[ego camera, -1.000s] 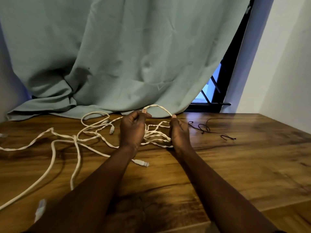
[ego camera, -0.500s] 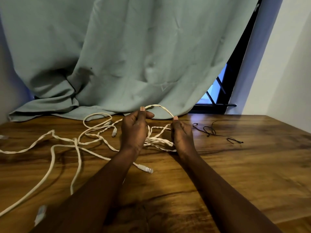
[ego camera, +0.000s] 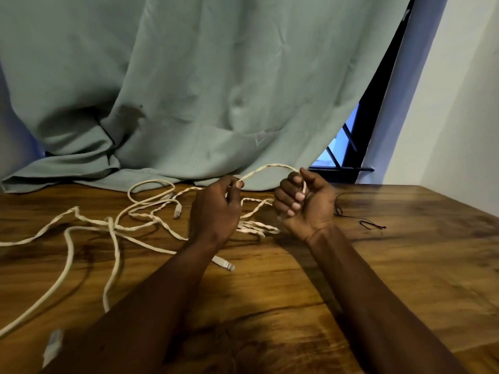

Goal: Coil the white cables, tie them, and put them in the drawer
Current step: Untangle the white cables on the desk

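Observation:
White cables [ego camera: 113, 228] lie tangled across the left and middle of the wooden table [ego camera: 405, 260], some twisted together, with plugs showing. An arch of twisted white cable [ego camera: 267, 168] spans between my hands above the table. My left hand [ego camera: 213, 211] pinches its left end between thumb and fingertips. My right hand [ego camera: 305, 203], palm turned toward me, grips the right end with fingers curled round it. No drawer is in sight.
A thin black tie or wire [ego camera: 361, 220] lies on the table right of my right hand. A pale green curtain [ego camera: 189, 90] hangs behind and drapes onto the table's far edge. A dark window frame [ego camera: 348, 163] and a white wall [ego camera: 459, 103] stand at right.
My right hand has rolled palm-up and closed its fingers round the cable end it earlier held with the back toward me. Both hands rose slightly. The cable arch stays between them.

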